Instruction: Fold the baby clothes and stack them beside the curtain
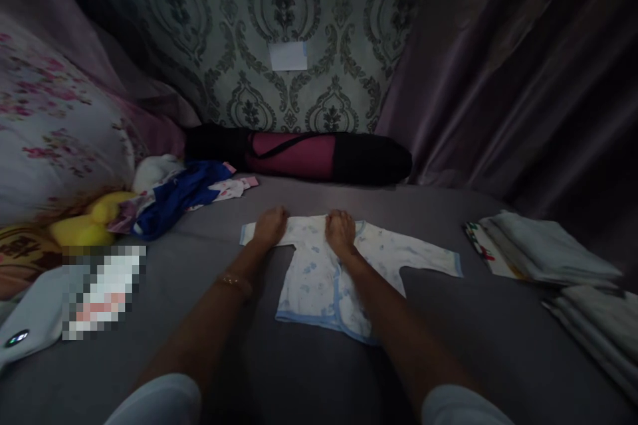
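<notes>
A white baby shirt [312,272] with a small blue print and blue trim lies spread flat on the grey bed sheet. Its sleeves stretch out to either side and its blue hem points toward me. My left hand [272,227] is closed on the upper edge of the left sleeve, near the shoulder. Close to the collar, my right hand [341,234] has its fingers curled on the cloth. The fingertips of both hands are partly hidden, and my right forearm covers some of the shirt's front.
Blue and white clothes [182,196] lie in a heap at the left beside a yellow plush toy [84,222]. A black and maroon long bag [294,154] rests against the wall. Folded cloths [553,246] are stacked at the right. A pale device [37,312] sits at the lower left.
</notes>
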### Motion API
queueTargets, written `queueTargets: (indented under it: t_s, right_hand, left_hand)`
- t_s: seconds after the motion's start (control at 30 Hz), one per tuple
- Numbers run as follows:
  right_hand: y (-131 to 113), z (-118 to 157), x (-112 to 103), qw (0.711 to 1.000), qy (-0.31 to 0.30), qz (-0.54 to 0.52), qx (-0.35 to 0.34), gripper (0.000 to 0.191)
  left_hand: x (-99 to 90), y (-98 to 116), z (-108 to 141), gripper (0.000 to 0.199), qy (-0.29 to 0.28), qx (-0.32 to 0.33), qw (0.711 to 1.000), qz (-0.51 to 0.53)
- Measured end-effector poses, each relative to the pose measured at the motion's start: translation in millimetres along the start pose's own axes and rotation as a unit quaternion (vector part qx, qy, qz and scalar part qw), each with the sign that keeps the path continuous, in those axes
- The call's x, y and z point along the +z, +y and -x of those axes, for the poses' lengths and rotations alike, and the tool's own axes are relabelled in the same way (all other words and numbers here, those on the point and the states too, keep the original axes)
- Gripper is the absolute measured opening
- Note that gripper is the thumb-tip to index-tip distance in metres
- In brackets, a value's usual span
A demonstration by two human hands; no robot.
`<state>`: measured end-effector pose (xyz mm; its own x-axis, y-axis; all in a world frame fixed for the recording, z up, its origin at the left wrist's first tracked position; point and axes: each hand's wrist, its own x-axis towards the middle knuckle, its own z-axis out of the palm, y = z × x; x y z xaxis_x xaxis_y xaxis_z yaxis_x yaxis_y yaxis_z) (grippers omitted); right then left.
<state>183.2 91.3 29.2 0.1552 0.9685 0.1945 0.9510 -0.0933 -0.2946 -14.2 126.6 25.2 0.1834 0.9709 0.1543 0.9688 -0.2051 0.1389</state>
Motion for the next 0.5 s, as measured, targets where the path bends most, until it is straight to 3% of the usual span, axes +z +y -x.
queueTargets:
  t_s: [0.13, 0.23, 0.37, 0.43, 0.5]
  right_hand:
    - [-3, -3, -5, 0.999, -0.032, -0.016, -0.01, 0.031]
    - [10, -10, -24, 0.994, -0.09, -0.053, -0.039, 0.029]
    - [61, 2, -62, 0.993, -0.078, -0.07, -0.056, 0.039]
    - [90, 19, -75, 0.997, -0.02, -0.037, -0.067, 0.046]
    - [111, 38, -78, 0.997, -0.02, 0.011, -0.072, 0.052]
  left_hand:
    - [0.6, -2, 2, 0.035, 0.014, -0.05, 0.998, -0.025]
    - [-8.5, -1, 3, 0.038, 0.007, -0.034, 0.999, -0.033]
    - [-20.1, 8, 7, 0.039, 0.013, 0.042, 0.999, -0.015]
    - [-17.3, 20, 13, 0.044, 0.014, 0.113, 0.993, 0.012]
    - [-8.0, 35, 23, 0.051, 0.001, 0.173, 0.984, 0.031]
